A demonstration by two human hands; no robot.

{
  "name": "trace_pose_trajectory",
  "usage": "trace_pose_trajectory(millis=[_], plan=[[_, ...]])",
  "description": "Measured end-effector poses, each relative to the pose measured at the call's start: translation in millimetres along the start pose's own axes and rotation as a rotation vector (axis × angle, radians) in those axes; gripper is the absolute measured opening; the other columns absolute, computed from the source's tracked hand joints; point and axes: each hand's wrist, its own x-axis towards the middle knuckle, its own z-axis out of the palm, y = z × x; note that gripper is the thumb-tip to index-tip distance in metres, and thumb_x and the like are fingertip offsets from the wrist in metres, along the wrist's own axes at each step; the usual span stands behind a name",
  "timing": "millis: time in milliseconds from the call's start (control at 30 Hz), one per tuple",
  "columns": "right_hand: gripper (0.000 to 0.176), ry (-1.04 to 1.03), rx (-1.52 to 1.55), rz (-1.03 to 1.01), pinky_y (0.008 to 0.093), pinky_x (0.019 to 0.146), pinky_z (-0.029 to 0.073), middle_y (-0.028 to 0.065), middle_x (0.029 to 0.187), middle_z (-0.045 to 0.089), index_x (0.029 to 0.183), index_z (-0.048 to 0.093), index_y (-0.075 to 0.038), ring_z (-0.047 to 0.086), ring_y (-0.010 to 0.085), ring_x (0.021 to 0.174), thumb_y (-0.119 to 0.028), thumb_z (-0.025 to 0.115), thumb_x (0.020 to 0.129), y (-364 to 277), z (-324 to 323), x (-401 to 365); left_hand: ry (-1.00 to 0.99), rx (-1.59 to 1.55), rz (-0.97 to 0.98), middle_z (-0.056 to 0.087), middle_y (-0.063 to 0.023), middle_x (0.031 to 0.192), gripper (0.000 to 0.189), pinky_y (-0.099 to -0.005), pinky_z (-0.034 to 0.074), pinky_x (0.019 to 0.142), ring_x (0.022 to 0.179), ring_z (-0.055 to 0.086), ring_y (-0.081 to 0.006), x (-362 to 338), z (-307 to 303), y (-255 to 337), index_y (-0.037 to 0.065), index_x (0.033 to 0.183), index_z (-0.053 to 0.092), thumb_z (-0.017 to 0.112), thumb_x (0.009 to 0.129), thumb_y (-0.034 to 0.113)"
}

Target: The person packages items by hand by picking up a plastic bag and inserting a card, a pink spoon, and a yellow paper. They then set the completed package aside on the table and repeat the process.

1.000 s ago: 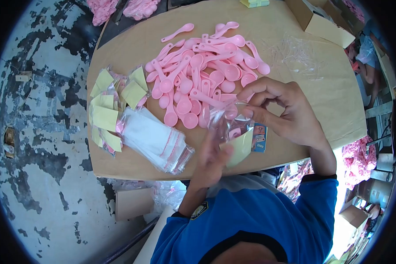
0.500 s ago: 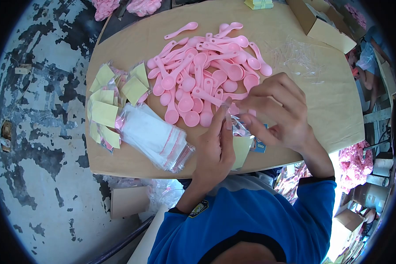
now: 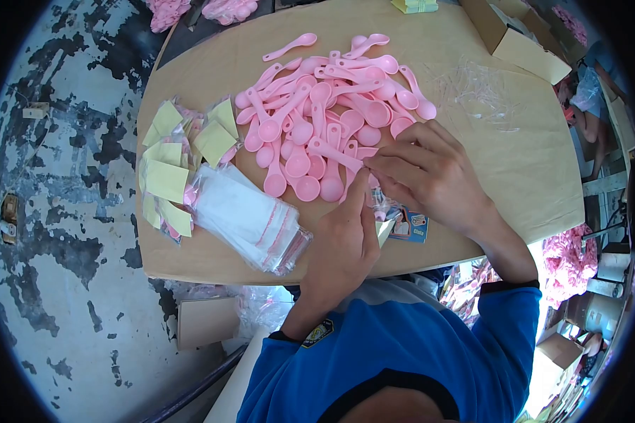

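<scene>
Fingers of my left hand (image 3: 342, 247) and my right hand (image 3: 430, 176) meet, pinched together, just in front of a heap of pink spoons (image 3: 321, 106). Between and under them is a small clear bag (image 3: 381, 204) with something pink in it and a pale yellow card partly hidden by my left hand. Which fingertips grip the bag is too small to tell. A blue printed card (image 3: 410, 225) lies below my right hand. Left of my hands is a stack of clear bags (image 3: 243, 218), beside filled packets with yellow cards (image 3: 168, 181).
Thin clear strands (image 3: 480, 95) lie on the brown table (image 3: 536, 169) at the right. An open cardboard box (image 3: 522, 49) stands at the far right corner, with a yellow bundle (image 3: 416, 5) at the far edge. Part of another person (image 3: 591, 106) shows at the right.
My right hand has moved left and closed in against my left fingertips. The yellow card has tilted mostly out of sight, and more of the blue card shows.
</scene>
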Motion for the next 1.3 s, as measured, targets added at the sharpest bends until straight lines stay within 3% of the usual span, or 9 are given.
trace_pose_trajectory(millis=[100, 200, 367, 433, 533, 633, 767, 933, 1300], plan=[[0.015, -0.040, 0.023, 0.002, 0.0338, 0.073, 0.050, 0.0019, 0.079, 0.062, 0.081, 0.064, -0.007, 0.058, 0.0192, 0.078, -0.012, 0.072, 0.069, 2.5, 3.2, -1.3, -0.024, 0.023, -0.029, 0.052, -0.0193, 0.063, 0.039, -0.0355, 0.039, 0.054, 0.053, 0.052, -0.0216, -3.7, 3.4, -3.8, -0.003, 0.132, 0.048, 0.045, 0.093, 0.000], [0.012, -0.017, 0.040, 0.060, 0.0324, 0.067, 0.050, 0.0035, 0.073, 0.058, 0.077, 0.058, -0.007, 0.057, 0.0166, 0.072, -0.008, 0.069, 0.072, 2.3, -1.4, 2.8, -0.070, -0.013, 0.008, 0.059, -0.0265, 0.080, 0.040, -0.0395, 0.047, 0.061, 0.067, 0.064, -0.0337, -5.5, -2.2, -2.7, -0.001, 0.133, 0.045, 0.047, 0.093, 0.000], [0.003, 0.172, 1.075, 0.421, 0.0259, 0.059, 0.044, 0.0030, 0.069, 0.055, 0.077, 0.055, -0.004, 0.054, 0.0107, 0.063, -0.003, 0.058, 0.078, 30.5, -53.3, -0.4, 0.021, -0.719, -0.182, 0.067, -0.0210, 0.094, 0.034, -0.0255, 0.047, 0.062, 0.070, 0.063, -0.0123, -14.4, -7.4, -4.5, 0.003, 0.134, 0.041, 0.041, 0.101, 0.013], [0.003, 0.016, 1.485, 0.166, 0.0252, 0.060, 0.045, 0.0035, 0.076, 0.059, 0.080, 0.057, -0.002, 0.055, 0.0117, 0.064, -0.002, 0.054, 0.079, 61.8, -76.0, -7.0, 0.048, -0.876, -0.202, 0.068, -0.0194, 0.106, 0.032, -0.0206, 0.047, 0.065, 0.072, 0.063, -0.0093, -11.8, -11.4, -7.6, 0.005, 0.132, 0.036, 0.037, 0.104, 0.020], [0.006, -0.517, 0.786, 0.467, 0.0246, 0.064, 0.045, 0.0036, 0.084, 0.061, 0.083, 0.058, -0.002, 0.056, 0.0114, 0.072, -0.002, 0.052, 0.083, 104.7, -96.3, -16.1, 0.095, -0.922, -0.164, 0.066, -0.0205, 0.110, 0.029, -0.0210, 0.049, 0.068, 0.076, 0.065, -0.0117, -6.7, -6.1, -19.3, 0.002, 0.128, 0.041, 0.037, 0.104, 0.019], [0.010, -0.062, -0.429, 0.281, 0.0249, 0.071, 0.045, 0.0025, 0.086, 0.060, 0.086, 0.058, -0.001, 0.055, 0.0106, 0.079, -0.004, 0.048, 0.087, 135.3, -69.4, -34.8, 0.131, -0.894, -0.115, 0.065, -0.0192, 0.115, 0.027, -0.0212, 0.050, 0.071, 0.076, 0.065, -0.0129, -3.1, 1.0, -21.6, 0.000, 0.122, 0.047, 0.039, 0.104, 0.018], [0.020, 0.158, 0.650, 0.473, 0.0261, 0.079, 0.045, 0.0035, 0.094, 0.062, 0.097, 0.061, 0.000, 0.057, 0.0138, 0.087, -0.008, 0.044, 0.090, 95.5, -83.7, -15.7, 0.184, -0.789, -0.103, 0.064, -0.0122, 0.116, 0.028, -0.0231, 0.049, 0.079, 0.087, 0.062, -0.0114, -4.3, 1.8, -22.3, -0.003, 0.117, 0.054, 0.042, 0.103, 0.017], [0.025, -0.504, 0.828, 0.455, 0.0259, 0.069, 0.049, 0.0049, 0.091, 0.066, 0.106, 0.064, -0.001, 0.061, 0.0110, 0.080, -0.017, 0.069, 0.087, 4.3, -30.2, 7.1, 0.228, -0.742, -0.082, 0.061, -0.0062, 0.114, 0.031, -0.0233, 0.045, 0.086, 0.101, 0.055, -0.0075, -3.5, 7.1, -24.9, -0.004, 0.122, 0.055, 0.045, 0.102, 0.017], [0.017, -0.360, 1.038, 0.462, 0.0233, 0.073, 0.053, 0.0079, 0.099, 0.071, 0.104, 0.069, -0.001, 0.066, 0.0114, 0.085, -0.008, 0.067, 0.088, 4.4, -3.0, -4.9, 0.236, -0.981, -0.182, 0.067, -0.0036, 0.092, 0.033, -0.0174, 0.046, 0.069, 0.078, 0.059, -0.0032, 2.5, 12.2, -29.3, -0.004, 0.118, 0.062, 0.050, 0.101, 0.021]])
